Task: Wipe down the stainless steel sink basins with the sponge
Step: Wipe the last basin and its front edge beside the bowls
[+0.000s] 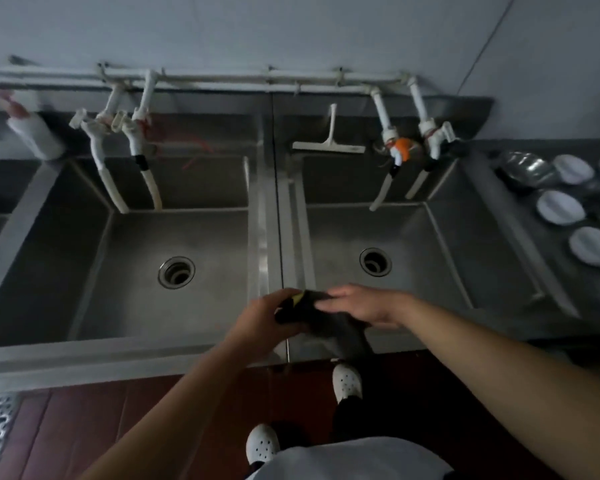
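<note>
Head view looks down on two steel sink basins side by side, with the divider (269,237) between them as the landmark. The left basin (94,278) lies left of the divider, its drain (176,272) near the middle of its floor; the right basin (440,251) lies right of it, with its own drain (375,261). At the near end of the divider, over the front rim, both hands meet on a dark sponge (293,308) with a yellow patch showing. The left hand (262,318) has its fingers curled round the sponge's left end, so that grip is closed on it. The right hand (359,303) lies just right of the divider with fingers stretched flat over a dark cloth (340,332) that hangs from the sponge across the rim; its grip is open, resting on top. Beyond the divider, on the back ledge, a white squeegee (329,142) leans. White taps (118,133) hang over each basin. Far right of the divider, white lids (560,206) and a steel bowl (525,167) sit on the table (551,271).
</note>
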Demonstrator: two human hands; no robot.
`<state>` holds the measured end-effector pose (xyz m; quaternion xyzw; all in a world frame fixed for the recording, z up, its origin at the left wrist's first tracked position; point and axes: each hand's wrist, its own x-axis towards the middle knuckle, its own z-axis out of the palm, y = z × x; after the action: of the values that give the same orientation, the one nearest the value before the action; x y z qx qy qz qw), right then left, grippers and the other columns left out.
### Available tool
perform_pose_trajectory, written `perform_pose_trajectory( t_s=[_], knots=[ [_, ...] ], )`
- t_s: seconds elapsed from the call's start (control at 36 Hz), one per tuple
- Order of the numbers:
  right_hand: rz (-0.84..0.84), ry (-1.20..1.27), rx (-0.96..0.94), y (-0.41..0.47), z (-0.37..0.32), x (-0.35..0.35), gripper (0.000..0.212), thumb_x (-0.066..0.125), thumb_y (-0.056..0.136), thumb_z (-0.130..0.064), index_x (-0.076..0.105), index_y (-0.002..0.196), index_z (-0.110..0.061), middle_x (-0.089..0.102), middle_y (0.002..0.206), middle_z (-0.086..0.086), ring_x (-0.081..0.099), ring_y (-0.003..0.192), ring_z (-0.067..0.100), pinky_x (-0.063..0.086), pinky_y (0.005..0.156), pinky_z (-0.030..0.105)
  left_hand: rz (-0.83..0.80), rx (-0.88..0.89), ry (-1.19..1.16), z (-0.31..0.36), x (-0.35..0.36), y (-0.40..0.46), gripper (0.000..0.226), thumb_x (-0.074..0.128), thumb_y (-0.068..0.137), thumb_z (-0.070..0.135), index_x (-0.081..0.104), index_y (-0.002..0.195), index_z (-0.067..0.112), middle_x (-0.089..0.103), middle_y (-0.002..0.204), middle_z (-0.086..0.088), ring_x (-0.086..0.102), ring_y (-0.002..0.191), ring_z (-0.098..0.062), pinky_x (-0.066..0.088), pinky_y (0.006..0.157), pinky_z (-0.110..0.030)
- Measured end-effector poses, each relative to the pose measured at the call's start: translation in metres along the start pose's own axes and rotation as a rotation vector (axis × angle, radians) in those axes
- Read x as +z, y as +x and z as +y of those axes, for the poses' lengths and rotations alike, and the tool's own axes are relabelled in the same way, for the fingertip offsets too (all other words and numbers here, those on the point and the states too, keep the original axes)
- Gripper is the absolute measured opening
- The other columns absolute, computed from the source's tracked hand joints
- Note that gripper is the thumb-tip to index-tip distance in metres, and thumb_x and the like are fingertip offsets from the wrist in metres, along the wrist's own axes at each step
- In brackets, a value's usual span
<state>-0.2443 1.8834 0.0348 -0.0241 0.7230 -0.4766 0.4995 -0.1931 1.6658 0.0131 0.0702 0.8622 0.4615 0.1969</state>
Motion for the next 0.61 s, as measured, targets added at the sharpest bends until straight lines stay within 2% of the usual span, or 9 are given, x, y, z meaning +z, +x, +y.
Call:
perform_pose_trajectory(
  t_s=[0.06, 0.11, 0.19, 0.25, 0.31, 0.36, 0.47, 0.56, 0.61],
  knots=[
    [-0.010, 0.094, -0.023, -0.022, -0.004, -0.030, 0.034, 0.063, 0.094, -0.038, 0.065, 0.123, -0.020, 0.072, 0.117, 0.011, 0.069, 0.110, 0.027, 0.052, 0.099, 0.044, -0.041, 0.030, -0.078, 0.033, -0.010, 0.012, 0.042, 0.074, 0.083, 0.015, 0.057, 0.112, 0.039, 0.065, 0.106, 0.013, 0.064, 0.100, -0.006, 0.056, 0.092, -0.036],
    [-0.005, 0.183, -0.093, -0.042, -0.008, -0.055, 0.037, 0.071, 0.085, -0.041, 0.070, 0.119, -0.026, 0.071, 0.122, 0.011, 0.067, 0.114, 0.030, 0.050, 0.102, 0.050, -0.034, 0.035, -0.116, 0.063, -0.018, 0.027, 0.038, 0.073, 0.084, 0.016, 0.058, 0.115, 0.033, 0.065, 0.107, 0.007, 0.066, 0.100, -0.012, 0.058, 0.088, -0.036],
    [0.089, 0.193, -0.178, -0.065, -0.004, -0.087, 0.046, 0.087, 0.069, -0.038, 0.072, 0.112, -0.034, 0.072, 0.118, 0.001, 0.070, 0.107, 0.024, 0.059, 0.087, 0.043, -0.010, 0.007, -0.171, 0.100, -0.021, 0.053, 0.031, 0.073, 0.084, 0.019, 0.062, 0.111, 0.031, 0.068, 0.105, 0.002, 0.068, 0.095, -0.014, 0.059, 0.082, -0.033],
    [0.227, 0.089, -0.193, -0.073, 0.008, -0.106, 0.056, 0.089, 0.067, -0.024, 0.066, 0.117, -0.031, 0.068, 0.118, 0.000, 0.071, 0.101, 0.020, 0.061, 0.076, 0.037, 0.004, -0.059, -0.250, 0.117, -0.017, 0.073, 0.030, 0.075, 0.082, 0.021, 0.064, 0.109, 0.028, 0.070, 0.104, -0.001, 0.071, 0.091, -0.016, 0.061, 0.077, -0.031],
    [0.356, 0.014, -0.209, -0.072, 0.022, -0.117, 0.055, 0.083, 0.074, -0.009, 0.062, 0.121, -0.026, 0.065, 0.121, 0.004, 0.068, 0.106, 0.023, 0.061, 0.085, 0.042, -0.022, -0.138, -0.415, 0.125, -0.014, 0.089, 0.039, 0.078, 0.078, 0.022, 0.064, 0.114, 0.020, 0.070, 0.108, -0.008, 0.073, 0.091, -0.021, 0.060, 0.073, -0.032],
    [0.423, 0.109, -0.243, -0.073, 0.041, -0.135, 0.042, 0.075, 0.080, 0.000, 0.065, 0.115, -0.021, 0.067, 0.120, 0.013, 0.065, 0.111, 0.030, 0.054, 0.097, 0.051, -0.058, -0.208, -0.547, 0.137, -0.002, 0.108, 0.051, 0.080, 0.073, 0.023, 0.062, 0.120, 0.014, 0.070, 0.113, -0.013, 0.073, 0.095, -0.025, 0.059, 0.076, -0.034],
    [0.357, 0.439, -0.255, -0.079, 0.077, -0.186, 0.027, 0.066, 0.085, -0.005, 0.072, 0.110, -0.014, 0.069, 0.118, 0.017, 0.065, 0.112, 0.030, 0.052, 0.100, 0.050, -0.112, -0.304, -0.642, 0.156, 0.026, 0.144, 0.057, 0.080, 0.073, 0.025, 0.060, 0.124, 0.012, 0.065, 0.121, -0.016, 0.070, 0.104, -0.030, 0.058, 0.084, -0.036],
    [0.265, 0.613, -0.276, -0.080, 0.096, -0.227, 0.030, 0.068, 0.079, -0.021, 0.077, 0.107, -0.022, 0.073, 0.113, 0.005, 0.068, 0.106, 0.021, 0.058, 0.088, 0.044, -0.126, -0.323, -0.566, 0.168, 0.047, 0.171, 0.061, 0.077, 0.074, 0.019, 0.055, 0.132, 0.015, 0.058, 0.131, -0.017, 0.065, 0.109, -0.032, 0.058, 0.087, -0.038],
    [0.223, 0.702, -0.269, -0.081, 0.105, -0.249, 0.032, 0.069, 0.078, -0.028, 0.077, 0.109, -0.024, 0.073, 0.115, 0.004, 0.070, 0.102, 0.019, 0.059, 0.083, 0.042, -0.119, -0.297, -0.466, 0.174, 0.066, 0.186, 0.079, 0.077, 0.074, 0.010, 0.042, 0.144, 0.026, 0.043, 0.143, -0.014, 0.056, 0.119, -0.034, 0.054, 0.095, -0.048]
  ],
)
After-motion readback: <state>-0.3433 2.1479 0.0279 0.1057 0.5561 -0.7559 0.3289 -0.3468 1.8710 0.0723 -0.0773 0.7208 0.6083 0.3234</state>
